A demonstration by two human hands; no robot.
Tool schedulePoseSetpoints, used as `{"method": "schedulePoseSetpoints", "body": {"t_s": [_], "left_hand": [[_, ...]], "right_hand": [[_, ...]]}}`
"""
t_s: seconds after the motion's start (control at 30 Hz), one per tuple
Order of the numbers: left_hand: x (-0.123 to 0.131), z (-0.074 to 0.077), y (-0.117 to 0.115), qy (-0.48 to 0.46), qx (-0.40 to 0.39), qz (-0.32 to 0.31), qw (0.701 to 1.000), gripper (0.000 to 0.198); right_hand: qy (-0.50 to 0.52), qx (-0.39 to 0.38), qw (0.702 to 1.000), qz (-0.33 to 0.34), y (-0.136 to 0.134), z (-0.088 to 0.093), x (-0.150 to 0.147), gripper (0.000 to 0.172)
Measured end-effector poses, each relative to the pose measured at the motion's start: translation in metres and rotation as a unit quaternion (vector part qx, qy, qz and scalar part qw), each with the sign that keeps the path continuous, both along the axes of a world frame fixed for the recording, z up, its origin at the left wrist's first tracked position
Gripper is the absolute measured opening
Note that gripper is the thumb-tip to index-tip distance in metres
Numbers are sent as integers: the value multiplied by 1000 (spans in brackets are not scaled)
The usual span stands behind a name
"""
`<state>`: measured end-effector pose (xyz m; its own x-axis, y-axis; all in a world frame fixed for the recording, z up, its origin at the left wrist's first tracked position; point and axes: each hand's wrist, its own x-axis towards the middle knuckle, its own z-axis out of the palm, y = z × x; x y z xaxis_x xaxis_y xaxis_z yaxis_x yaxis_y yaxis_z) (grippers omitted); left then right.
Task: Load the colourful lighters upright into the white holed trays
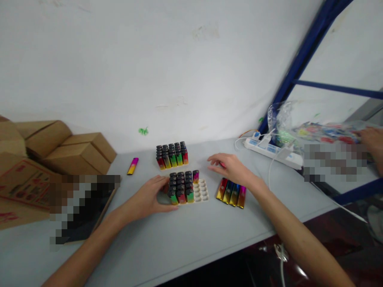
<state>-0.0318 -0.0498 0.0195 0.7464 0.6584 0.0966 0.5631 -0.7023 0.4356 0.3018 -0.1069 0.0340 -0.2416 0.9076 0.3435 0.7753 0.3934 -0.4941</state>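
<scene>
My left hand [151, 195] grips the left end of a white tray [205, 197], its thumb along the front edge and its fingers behind. Several lighters [181, 195] with black tops stand upright in the tray's left and middle; a purple lighter [195, 176] stands in the back row. Bare round pockets show at the tray's right. Just right of the tray hovers my right hand [227, 165], fingers curled around a lighter that is mostly hidden; only a red bit shows. Below that hand, several shiny lighters [230, 194] lie side by side, their tops partly covered by my wrist.
Behind stands a full block of lighters [172, 157]. A single purple-yellow lighter [132, 166] lies at the left. Cardboard boxes [80, 153] are stacked at far left, a power strip [273, 153] with cables at the right. Another person's hand [372, 139] is at the far right edge.
</scene>
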Motion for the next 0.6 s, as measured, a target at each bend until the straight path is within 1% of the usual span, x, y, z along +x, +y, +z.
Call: {"method": "schedulePoseSetpoints", "body": {"t_s": [0.1,0.17,0.3,0.37,0.43,0.5,0.53,0.57,0.6], "left_hand": [[0,0,-1,-12,-6,5,1000,47],[1,0,-2,-15,-11,12,1000,49],[1,0,-3,-7,-12,26,1000,54],[1,-1,-3,-6,-6,25,1000,54],[1,-1,-3,-7,1,24,1000,54],[1,-2,-3,-7,5,26,1000,53],[1,-1,-3,-7,5,27,1000,53],[1,-1,-3,-6,5,27,1000,53],[1,-1,-3,-5,4,26,1000,53]], "right_hand": [[-80,-9,991,-111,3,-4,24,20],[-118,-34,981,-148,5,-9,33,22],[-171,-71,971,-153,7,-15,32,21],[-166,-68,974,-138,7,-15,27,21],[-113,-50,986,-108,6,-13,21,20],[1,-34,997,-70,4,-9,15,18],[76,-39,995,-48,2,-7,11,20],[154,-56,986,-24,1,-5,8,22],[226,-81,971,0,-1,-3,3,25]]}}
